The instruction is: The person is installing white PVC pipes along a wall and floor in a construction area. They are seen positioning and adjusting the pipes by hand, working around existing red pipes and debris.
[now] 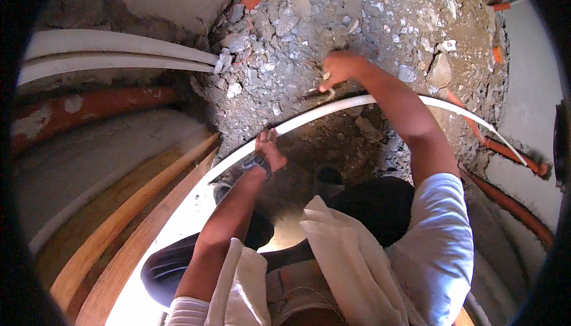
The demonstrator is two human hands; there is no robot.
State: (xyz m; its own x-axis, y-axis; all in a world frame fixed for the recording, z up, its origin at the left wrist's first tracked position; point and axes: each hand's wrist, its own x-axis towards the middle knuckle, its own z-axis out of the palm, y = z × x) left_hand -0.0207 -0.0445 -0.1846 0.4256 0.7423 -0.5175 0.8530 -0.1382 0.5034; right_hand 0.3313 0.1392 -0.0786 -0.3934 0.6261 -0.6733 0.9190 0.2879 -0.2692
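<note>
A long white pipe [327,109] curves across the rubble in front of me, passing under my right forearm. My left hand [272,150] is closed on it left of centre, fingers over its far side. Beyond the pipe, my right hand [344,67] is closed low over the broken ground. Something small and pale shows at its fingers; its kind is too small to tell. A short curved pale piece [329,95] lies just below that hand, between it and the pipe.
Broken stone and rubble [380,23] cover the ground ahead. Two thick white pipes [119,52] run in from the left above a reddish pipe [95,109]. Wooden boards [148,222] lie at lower left. Orange-red pipes [514,153] stand by the right wall [526,70].
</note>
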